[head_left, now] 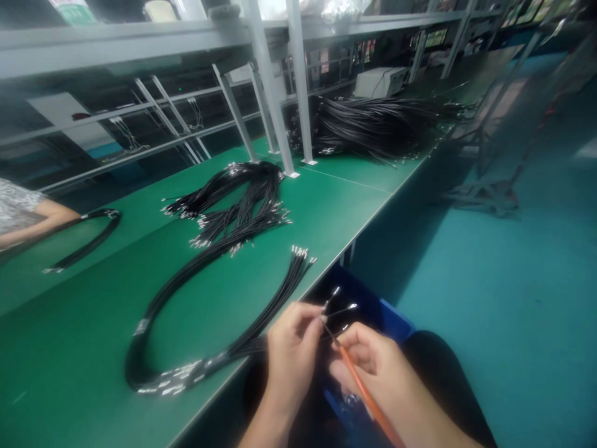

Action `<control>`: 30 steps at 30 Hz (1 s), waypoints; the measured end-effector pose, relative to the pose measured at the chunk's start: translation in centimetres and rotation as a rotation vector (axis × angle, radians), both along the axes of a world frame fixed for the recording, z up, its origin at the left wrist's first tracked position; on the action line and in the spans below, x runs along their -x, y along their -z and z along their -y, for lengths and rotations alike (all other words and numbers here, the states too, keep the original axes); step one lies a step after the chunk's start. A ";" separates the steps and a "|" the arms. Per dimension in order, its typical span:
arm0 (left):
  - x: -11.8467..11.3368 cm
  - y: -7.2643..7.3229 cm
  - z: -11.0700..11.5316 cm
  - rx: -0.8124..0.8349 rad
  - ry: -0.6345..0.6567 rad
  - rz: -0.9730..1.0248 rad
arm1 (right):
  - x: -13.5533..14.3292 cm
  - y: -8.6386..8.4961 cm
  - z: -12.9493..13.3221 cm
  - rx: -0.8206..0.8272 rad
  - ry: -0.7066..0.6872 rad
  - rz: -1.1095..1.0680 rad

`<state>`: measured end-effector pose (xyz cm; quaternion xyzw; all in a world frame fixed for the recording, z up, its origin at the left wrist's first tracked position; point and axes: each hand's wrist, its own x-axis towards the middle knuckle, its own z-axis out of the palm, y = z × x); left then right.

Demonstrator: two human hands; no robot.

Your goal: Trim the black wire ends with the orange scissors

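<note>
My left hand [295,342] pinches the thin end of a black cable near the table's front edge. In my right hand [373,361] is an orange-handled tool [366,392], its thin metal shaft reaching the cable end at my left fingertips. Silver-tipped cable ends [336,291] stick out just beyond my fingers. A long black cable bundle [161,298] curves over the green table to the left of my hands, with silvery pieces along its lower bend. Its link to the held cable is hidden behind my left hand.
A blue bin [394,320] stands below the table edge under my hands. More black cable bundles [247,193] lie on the green table [345,214], with a large pile [368,124] behind the shelf posts. At the left, a person's forearm [51,218] rests by another cable loop.
</note>
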<state>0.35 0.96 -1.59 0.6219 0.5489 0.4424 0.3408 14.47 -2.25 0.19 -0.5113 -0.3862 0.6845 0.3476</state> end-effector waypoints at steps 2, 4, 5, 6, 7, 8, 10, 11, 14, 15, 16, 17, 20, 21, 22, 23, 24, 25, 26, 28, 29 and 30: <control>-0.1 -0.1 -0.1 -0.026 0.003 -0.032 | -0.2 -0.2 0.2 -0.026 0.013 0.038; -0.2 -0.2 -0.2 -0.068 0.004 -0.078 | -0.4 -0.1 0.4 -0.048 0.058 0.066; -0.2 -0.2 -0.2 -0.091 0.006 -0.102 | -0.4 0.0 0.4 -0.057 0.093 0.070; -0.3 -0.3 -0.1 -0.111 0.010 -0.122 | -0.4 0.2 0.3 -0.071 0.142 0.070; -0.3 -0.3 -0.1 -0.126 0.015 -0.137 | -0.5 0.3 0.2 -0.096 0.205 0.067; -0.4 -0.4 0.0 -0.135 0.023 -0.148 | -0.4 0.4 -0.1 -0.131 0.281 0.064; -0.4 -0.4 0.1 -0.145 0.049 -0.160 | -0.3 0.5 -0.9 -0.222 0.435 0.056; -0.3 -0.5 0.2 -0.147 0.066 -0.167 | -0.2 0.5 -1.3 -0.276 0.492 0.048; -0.2 -0.6 0.5 -0.142 0.110 -0.188 | 0.3 0.5 -2.5 -0.409 0.540 0.042; -0.2 -0.7 0.6 -0.137 0.117 -0.188 | 0.6 0.6 -2.8 -0.445 0.536 0.051; -0.1 -0.8 0.6 -0.128 0.120 -0.182 | 0.8 0.8 -2.9 -0.479 0.533 0.062; -0.1 -0.9 0.7 -0.117 0.120 -0.170 | 1.1 0.9 -2.9 -0.508 0.532 0.073; 0.0 -1.4 0.8 -0.062 0.116 -0.103 | 1.8 1.6 -2.5 -0.545 0.533 0.054; 0.1 -1.5 0.8 -0.042 0.115 -0.077 | 2.0 1.7 -2.4 -0.528 0.527 0.010; 0.1 -1.7 0.8 -0.025 0.113 -0.052 | 2.2 1.7 -2.2 -0.498 0.514 -0.048; 0.1 -1.7 0.8 -0.010 0.109 -0.029 | 2.3 1.7 -2.1 -0.464 0.498 -0.115; 0.1 -1.8 0.8 0.001 0.105 -0.010 | 2.4 1.7 -2.0 -0.436 0.483 -0.179; 0.2 -1.8 0.8 0.009 0.102 0.002 | 2.4 1.6 -1.9 -0.414 0.471 -0.229; 0.2 -1.7 0.7 0.015 0.099 0.008 | 2.4 1.5 -1.9 -0.402 0.467 -0.258; 0.3 -1.6 0.7 0.020 0.097 -0.001 | 2.3 1.3 -1.8 -0.392 0.471 -0.265; 0.3 -1.6 0.6 0.018 0.095 -0.012 | 2.3 1.2 -1.8 -0.393 0.478 -0.248; 0.4 -1.5 0.6 0.016 0.091 -0.025 | 2.2 1.3 -1.7 -0.400 0.488 -0.217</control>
